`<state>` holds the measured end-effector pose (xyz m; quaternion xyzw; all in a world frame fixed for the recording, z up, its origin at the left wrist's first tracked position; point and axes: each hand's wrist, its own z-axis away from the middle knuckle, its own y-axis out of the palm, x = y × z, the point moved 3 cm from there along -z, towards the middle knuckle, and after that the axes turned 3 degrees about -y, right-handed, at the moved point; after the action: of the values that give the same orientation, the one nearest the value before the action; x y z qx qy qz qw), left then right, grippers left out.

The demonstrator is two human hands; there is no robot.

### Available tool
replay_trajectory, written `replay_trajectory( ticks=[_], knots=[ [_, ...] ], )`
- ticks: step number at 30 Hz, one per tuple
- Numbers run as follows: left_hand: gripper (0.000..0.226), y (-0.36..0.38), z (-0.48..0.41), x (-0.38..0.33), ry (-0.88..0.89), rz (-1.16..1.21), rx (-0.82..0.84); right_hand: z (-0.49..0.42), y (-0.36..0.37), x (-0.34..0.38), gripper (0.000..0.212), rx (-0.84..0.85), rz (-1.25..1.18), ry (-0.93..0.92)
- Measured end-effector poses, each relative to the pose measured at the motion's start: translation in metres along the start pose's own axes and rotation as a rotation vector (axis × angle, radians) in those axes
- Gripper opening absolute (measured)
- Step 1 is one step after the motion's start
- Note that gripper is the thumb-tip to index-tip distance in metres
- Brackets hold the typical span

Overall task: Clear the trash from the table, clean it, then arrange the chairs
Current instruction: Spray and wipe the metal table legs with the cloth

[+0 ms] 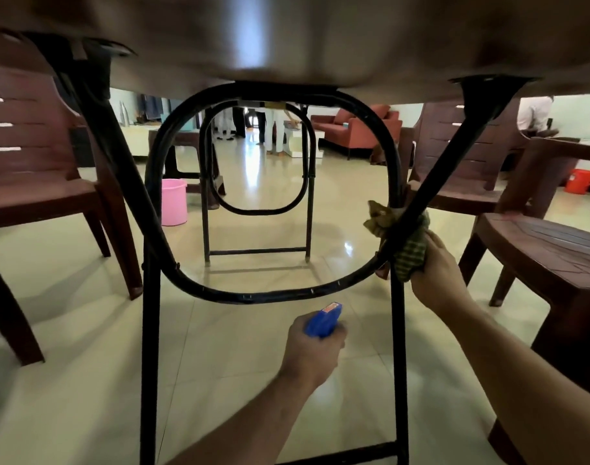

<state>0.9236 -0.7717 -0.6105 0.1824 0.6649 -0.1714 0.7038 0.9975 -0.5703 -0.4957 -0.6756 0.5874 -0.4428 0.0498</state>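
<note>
Green checked cloth [409, 250] is bunched up in the right hand [438, 273]; the fingers curl round it and press it on the black metal leg [396, 162] of the table [287, 45], right where two bars cross; the left hand [312, 350] is lower down and nearer the person, and it is wrapped round a blue spray bottle [324, 318] that points toward the legs; the table top is up above both hands and only its underside shows, so I cannot tell if the trash is gone or if the top is wiped; I think this is the cleaning part, with the legs getting a rub; the chairs do not look lined up yet; one brown chair [552, 250] stands close on the right of the right hand; another brown chair [35, 182] stands far off to the left of the left hand; a pink bucket [173, 203] sits on the floor past the left hand.
</note>
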Motion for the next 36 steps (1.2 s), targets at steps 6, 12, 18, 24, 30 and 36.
replay_trajectory(
  ticks=[6, 12, 18, 24, 30, 36],
  knots=[
    [0.021, 0.005, -0.001, 0.007, -0.012, 0.026, 0.07, -0.056, -0.024, 0.023, 0.035, 0.216, 0.211, -0.18],
    [0.034, 0.003, -0.001, 0.016, -0.076, 0.004, 0.059, -0.049, -0.012, 0.023, 0.026, 0.154, 0.235, -0.164],
    [0.027, 0.006, 0.0, 0.005, -0.017, -0.058, 0.026, 0.01, 0.029, 0.02, 0.041, -0.238, -0.698, 0.303],
    [0.023, 0.019, 0.004, -0.006, 0.035, -0.142, 0.011, 0.086, 0.061, -0.009, 0.03, -0.249, -0.148, 0.331],
    [0.03, 0.023, 0.019, 0.005, 0.031, -0.22, 0.076, 0.18, 0.068, -0.082, 0.021, 0.712, 0.485, 0.497],
    [0.029, 0.015, 0.034, 0.017, 0.001, -0.336, 0.09, 0.211, 0.045, -0.097, 0.027, 0.704, 0.427, 0.737]
  ],
)
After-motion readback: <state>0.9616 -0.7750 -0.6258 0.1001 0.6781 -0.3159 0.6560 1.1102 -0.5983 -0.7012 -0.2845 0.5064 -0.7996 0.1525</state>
